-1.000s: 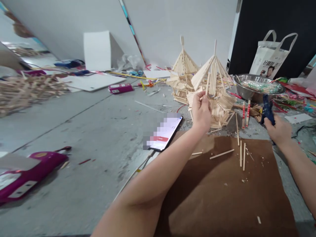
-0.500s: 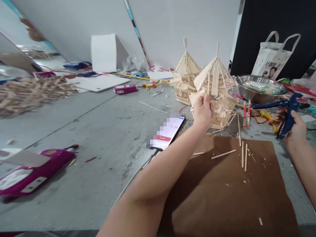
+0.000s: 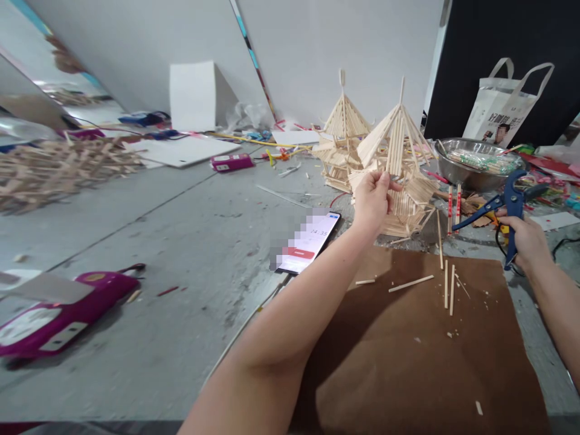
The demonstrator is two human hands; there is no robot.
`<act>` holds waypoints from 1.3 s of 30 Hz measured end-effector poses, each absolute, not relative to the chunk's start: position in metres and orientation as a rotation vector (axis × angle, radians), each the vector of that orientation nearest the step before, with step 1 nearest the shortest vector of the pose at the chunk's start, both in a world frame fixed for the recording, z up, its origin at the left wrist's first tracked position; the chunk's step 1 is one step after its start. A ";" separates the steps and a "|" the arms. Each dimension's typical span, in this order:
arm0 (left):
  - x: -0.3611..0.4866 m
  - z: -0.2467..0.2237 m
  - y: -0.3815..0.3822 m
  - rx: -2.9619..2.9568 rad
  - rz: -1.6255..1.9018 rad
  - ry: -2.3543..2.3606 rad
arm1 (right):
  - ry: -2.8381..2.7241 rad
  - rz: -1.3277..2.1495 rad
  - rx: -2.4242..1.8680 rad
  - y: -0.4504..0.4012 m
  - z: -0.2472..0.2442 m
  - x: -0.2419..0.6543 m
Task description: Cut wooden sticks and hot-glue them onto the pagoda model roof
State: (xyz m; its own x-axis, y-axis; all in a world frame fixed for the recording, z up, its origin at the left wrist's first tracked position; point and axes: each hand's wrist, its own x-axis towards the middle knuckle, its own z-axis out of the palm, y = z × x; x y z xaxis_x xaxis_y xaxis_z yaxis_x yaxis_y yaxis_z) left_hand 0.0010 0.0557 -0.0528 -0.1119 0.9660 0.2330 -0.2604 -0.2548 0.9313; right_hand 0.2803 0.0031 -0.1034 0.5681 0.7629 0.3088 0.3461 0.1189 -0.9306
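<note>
At the front of the nearer stick pavilion (image 3: 410,196), my left hand (image 3: 375,196) has its fingers pinched near the roof sticks; what lies between them is too small to name. Its pointed roof has gaps between some sticks. A second stick pavilion (image 3: 343,121) stands behind it to the left. My right hand (image 3: 525,238) is wrapped round a blue cutter (image 3: 513,208), whose long handle points left over the table. Short loose sticks (image 3: 411,283) lie on the brown sheet (image 3: 426,362) in front of me.
A phone (image 3: 308,241) lies left of my left forearm. Behind my right hand are a metal bowl (image 3: 475,166) with wrapped sticks and a white bag (image 3: 501,109). Purple tools (image 3: 67,308) and a stick heap (image 3: 63,166) are on the left.
My right hand has moved left and slightly nearer with the blue cutter, which has turned more upright. My left hand has barely shifted at the pavilion.
</note>
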 end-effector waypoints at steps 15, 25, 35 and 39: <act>0.000 -0.052 0.056 1.008 1.521 0.901 | -1.044 0.640 -1.312 -0.001 -0.112 0.262; -0.003 -0.048 0.054 0.934 1.428 0.870 | -0.952 0.911 -1.153 -0.006 -0.105 0.252; -0.008 -0.041 0.055 0.788 1.329 0.722 | -0.896 1.151 -1.004 -0.008 -0.105 0.250; -0.008 -0.042 0.055 0.768 1.334 0.721 | -0.899 1.161 -0.997 -0.007 -0.105 0.250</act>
